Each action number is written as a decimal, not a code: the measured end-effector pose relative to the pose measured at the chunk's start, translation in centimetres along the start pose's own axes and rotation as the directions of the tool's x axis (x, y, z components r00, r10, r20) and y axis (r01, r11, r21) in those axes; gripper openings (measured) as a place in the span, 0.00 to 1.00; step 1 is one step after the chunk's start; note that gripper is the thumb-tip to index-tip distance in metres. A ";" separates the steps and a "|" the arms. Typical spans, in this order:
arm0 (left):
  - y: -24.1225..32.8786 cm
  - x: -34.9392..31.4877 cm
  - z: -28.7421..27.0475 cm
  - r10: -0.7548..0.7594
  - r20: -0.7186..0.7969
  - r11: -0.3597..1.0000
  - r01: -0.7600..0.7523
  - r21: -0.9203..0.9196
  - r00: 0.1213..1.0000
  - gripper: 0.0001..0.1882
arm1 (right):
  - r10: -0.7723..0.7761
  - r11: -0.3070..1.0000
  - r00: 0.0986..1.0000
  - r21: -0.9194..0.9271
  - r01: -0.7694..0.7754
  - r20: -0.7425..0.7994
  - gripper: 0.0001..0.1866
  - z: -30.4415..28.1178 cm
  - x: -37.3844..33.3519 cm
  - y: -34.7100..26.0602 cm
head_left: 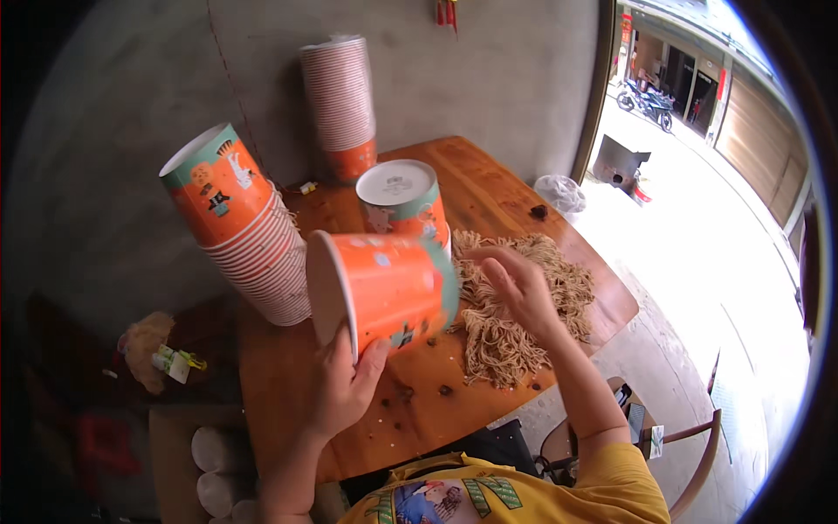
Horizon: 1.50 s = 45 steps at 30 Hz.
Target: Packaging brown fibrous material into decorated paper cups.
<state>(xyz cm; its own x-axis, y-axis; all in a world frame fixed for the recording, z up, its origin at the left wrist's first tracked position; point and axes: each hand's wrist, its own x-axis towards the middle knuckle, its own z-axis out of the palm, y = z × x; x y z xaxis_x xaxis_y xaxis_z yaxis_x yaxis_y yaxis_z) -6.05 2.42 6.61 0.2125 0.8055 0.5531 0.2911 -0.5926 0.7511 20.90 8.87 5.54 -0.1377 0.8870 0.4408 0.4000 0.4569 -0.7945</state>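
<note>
My left hand (347, 384) grips an orange and green paper bucket (393, 284) by its rim. The bucket is tipped on its side above the table, with its mouth to the left and its green base to the right. My right hand (517, 284) is open and holds nothing, its fingers reaching toward the bucket's base. Under that hand lies a pile of tan dried noodles (497, 345). Behind the held bucket, another paper bucket (397, 188) stands upside down. A tall leaning stack of nested buckets (253, 236) rises at the left.
Against the wall stands a wrapped stack of buckets (340, 105). The wooden table (323, 428) has dark knots and scattered crumbs. A clear plastic bag (560, 194) lies at its right edge. White round containers (214, 472) sit in a carton at lower left. A wooden chair (698, 472) stands lower right.
</note>
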 end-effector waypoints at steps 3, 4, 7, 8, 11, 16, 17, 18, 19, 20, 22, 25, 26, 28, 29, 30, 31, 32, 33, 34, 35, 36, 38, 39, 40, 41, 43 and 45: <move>0.5 -0.9 -1.0 -0.051 0.092 0.938 0.016 0.346 0.994 0.11 | 0.041 0.929 0.993 -0.361 -0.079 -0.113 0.09 -3.1 -1.2 4.0; 0.3 -1.2 -0.9 -0.085 0.174 0.882 -0.008 0.471 0.981 0.10 | -0.050 0.891 0.995 -0.453 0.005 -0.088 0.07 -3.9 -1.9 5.7; -0.3 -2.0 -0.2 -0.132 0.291 0.795 -0.074 0.602 0.948 0.09 | 0.055 0.820 0.998 -0.570 -0.055 -0.016 0.07 -3.6 -3.2 7.7; -0.8 -2.4 0.0 -0.130 0.320 0.781 -0.101 0.616 0.939 0.09 | 0.056 0.819 0.998 -0.571 -0.056 -0.018 0.07 -3.2 -3.4 8.1; -1.4 -2.7 0.6 -0.119 0.363 0.764 -0.148 0.628 0.924 0.09 | 0.032 0.767 0.993 -0.634 -0.099 -0.116 0.07 -2.6 -3.4 9.5; -1.7 -2.8 1.3 -0.060 0.363 0.752 -0.197 0.629 0.930 0.09 | -0.050 0.762 0.998 -0.645 0.057 0.029 0.05 -2.0 -3.2 9.5; -1.7 -2.7 1.3 -0.028 0.362 0.745 -0.222 0.629 0.932 0.09 | -0.066 0.764 0.988 -0.630 0.140 0.139 0.05 -1.9 -3.3 9.3; -1.8 -2.7 1.3 0.004 0.362 0.737 -0.247 0.629 0.932 0.09 | -0.081 0.741 0.978 -0.645 0.187 0.191 0.04 -1.8 -3.6 9.8; -1.8 -2.7 1.3 0.003 0.361 0.737 -0.246 0.629 0.932 0.09 | -0.080 0.742 0.978 -0.644 0.187 0.192 0.04 -1.7 -3.7 9.7; -1.9 -2.7 1.2 0.009 0.355 0.730 -0.249 0.637 0.935 0.11 | -0.086 0.687 0.970 -0.692 0.222 0.226 0.04 -1.7 -3.8 9.6; -1.9 -2.8 1.3 0.016 0.350 0.724 -0.252 0.642 0.937 0.12 | -0.086 0.626 0.962 -0.737 0.256 0.261 0.05 -1.8 -3.9 9.3; -1.4 -2.6 1.2 0.045 0.332 0.720 -0.261 0.643 0.942 0.15 | -0.058 0.632 0.969 -0.743 0.221 0.238 0.04 -2.0 -3.7 8.4; -1.1 -2.5 1.2 0.091 0.312 0.715 -0.279 0.640 0.946 0.17 | -0.118 0.699 0.972 -0.678 0.227 0.203 0.04 -2.1 -3.7 7.5; -0.2 -2.5 1.4 0.136 0.289 0.709 -0.297 0.640 0.948 0.18 | -0.175 0.759 0.971 -0.606 0.238 0.161 0.04 -2.1 -3.5 6.1; 0.3 -2.4 1.6 0.173 0.268 0.732 -0.306 0.609 0.948 0.20 | -0.234 0.771 0.963 -0.578 0.267 0.133 0.04 -2.0 -3.4 5.5; 0.6 -2.4 1.8 0.209 0.246 0.753 -0.316 0.577 0.947 0.22 | -0.290 0.780 0.952 -0.551 0.297 0.102 0.04 -2.0 -3.3 4.9; 0.8 -2.6 1.8 0.230 0.223 0.762 -0.317 0.565 0.947 0.25 | -0.298 0.781 0.949 -0.544 0.306 0.105 0.04 -1.7 -3.1 3.9; 0.8 -2.9 2.3 0.229 0.160 0.820 -0.279 0.500 0.960 0.25 | -0.242 0.860 0.964 -0.437 0.265 0.107 0.05 -1.2 -3.2 2.9; 0.8 -3.1 2.8 0.223 0.096 0.870 -0.242 0.430 0.970 0.26 | -0.187 0.922 0.975 -0.322 0.215 0.117 0.07 -0.7 -3.3 1.9; 1.3 -3.3 3.1 0.161 0.072 0.924 -0.176 0.339 0.984 0.28 | -0.263 0.923 0.957 -0.258 0.287 0.124 0.09 -0.1 -3.5 0.6; 1.5 -3.7 3.8 0.039 0.011 0.984 -0.040 0.175 0.999 0.29 | -0.263 0.939 0.950 -0.183 0.293 0.171 0.09 0.6 -3.7 -0.9; 1.4 -4.3 4.8 -0.091 -0.037 0.996 0.091 0.001 0.995 0.30 | -0.268 0.949 0.938 -0.104 0.296 0.221 0.09 1.2 -4.1 -2.5; 0.8 -4.6 6.8 -0.214 0.020 0.877 0.201 -0.436 0.977 0.27 | -0.319 0.936 0.915 -0.070 0.345 0.247 0.13 2.1 -5.0 -4.9; 0.9 -4.9 7.3 -0.286 0.071 0.766 0.272 -0.583 0.956 0.23 | -0.368 0.912 0.892 -0.086 0.401 0.262 0.15 2.4 -5.3 -5.3; 0.4 -5.3 7.5 -0.296 0.168 0.716 0.335 -0.612 0.940 0.17 | -0.378 0.906 0.891 -0.098 0.412 0.251 0.18 2.8 -5.8 -4.6; 0.0 -5.8 7.3 -0.303 0.257 0.664 0.397 -0.634 0.918 0.12 | -0.360 0.920 0.907 -0.078 0.384 0.217 0.18 3.1 -5.8 -4.8; 0.4 -6.5 6.7 -0.362 0.372 0.618 0.519 -0.591 0.855 0.07 | -0.281 0.954 0.944 -0.051 0.294 0.174 0.16 3.0 -6.0 -5.3; 1.1 -7.0 5.2 -0.429 0.428 0.597 0.605 -0.526 0.796 0.08 | -0.197 0.978 0.966 -0.037 0.206 0.169 0.14 3.1 -6.1 -4.9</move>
<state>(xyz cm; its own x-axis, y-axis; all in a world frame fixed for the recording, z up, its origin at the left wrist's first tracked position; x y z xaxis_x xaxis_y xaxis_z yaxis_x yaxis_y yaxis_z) -2.39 -3.90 1.69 0.4431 0.8958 -0.0364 -0.1884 0.1327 0.9731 16.94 1.46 5.47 -0.3645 0.7781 0.5115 0.3964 0.6267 -0.6709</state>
